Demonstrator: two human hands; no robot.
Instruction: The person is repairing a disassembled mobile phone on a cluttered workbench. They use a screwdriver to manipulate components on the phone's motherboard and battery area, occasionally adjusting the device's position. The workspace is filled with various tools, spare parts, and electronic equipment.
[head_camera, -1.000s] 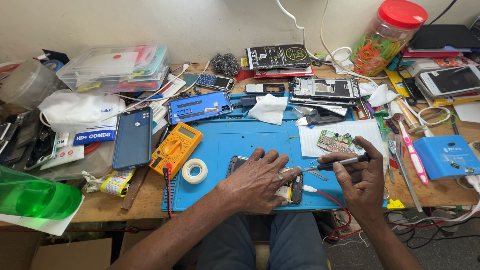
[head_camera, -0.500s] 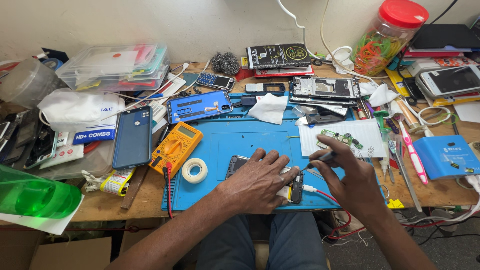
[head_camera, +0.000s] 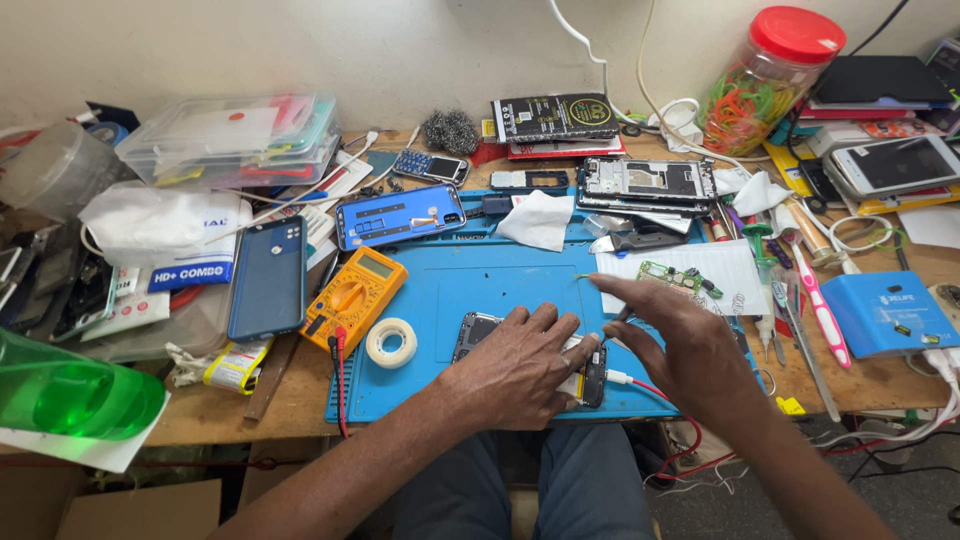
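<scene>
Left hand (head_camera: 520, 365) pressed flat, fingers spread, on an opened phone (head_camera: 590, 380) lying on the blue mat (head_camera: 470, 280), pinning it rather than clenching; right hand (head_camera: 680, 345) just beside it, fingertips pinched in a grip on a thin dark tool (head_camera: 617, 318) whose tip points down at the phone near the left fingertips; red wire (head_camera: 655, 392) plugged into the phone's edge below the right grip; small green circuit board (head_camera: 672, 275) on white paper just beyond the right fingers; roll of tape (head_camera: 391, 342) and yellow multimeter (head_camera: 353, 298) out past the left hand; dark blue phone (head_camera: 268, 278) farther that way on the bench (head_camera: 250, 405); red-lidded jar (head_camera: 768, 80) far beyond the right hand.
</scene>
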